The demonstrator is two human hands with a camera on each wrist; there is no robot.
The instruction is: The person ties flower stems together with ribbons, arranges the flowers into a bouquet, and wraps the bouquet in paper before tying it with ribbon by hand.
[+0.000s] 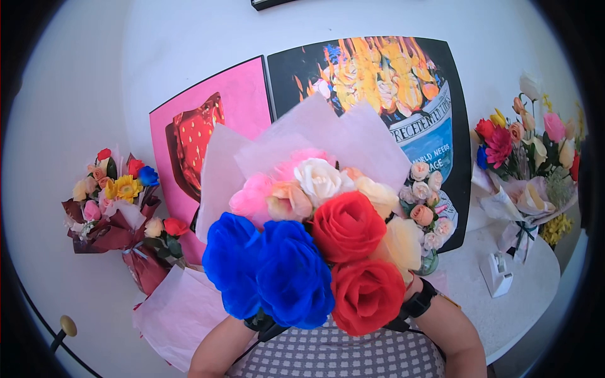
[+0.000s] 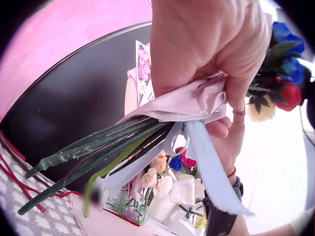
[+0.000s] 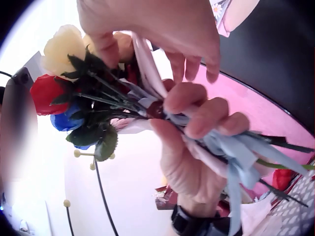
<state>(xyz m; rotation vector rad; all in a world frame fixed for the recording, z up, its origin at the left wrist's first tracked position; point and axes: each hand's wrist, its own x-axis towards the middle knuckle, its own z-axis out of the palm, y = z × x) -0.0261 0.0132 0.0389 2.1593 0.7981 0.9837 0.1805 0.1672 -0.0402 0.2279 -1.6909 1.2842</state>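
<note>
A bouquet [image 1: 293,271] of blue, red, pink, white and cream flowers stands before me in the head view, hiding most of both hands. Pale pink wrapping paper [image 1: 265,154] fans out behind the blooms. My left hand [image 2: 206,42] grips the gathered paper and stems, its fingers curled round them. Below that grip, bare green stems [image 2: 93,147] stick out and a light blue ribbon [image 2: 209,167] hangs tied. Nearer the blooms, my right hand [image 3: 147,29] spans the paper with fingers extended, thumb on the flower side.
A wrapped bouquet [image 1: 126,214] stands at left, above a pink paper sheet [image 1: 183,312]. At right are another bouquet [image 1: 526,183] and a white tape dispenser [image 1: 498,275] on a round table [image 1: 535,283]. Two paintings, one a pink painting [image 1: 246,94], lean on the wall behind.
</note>
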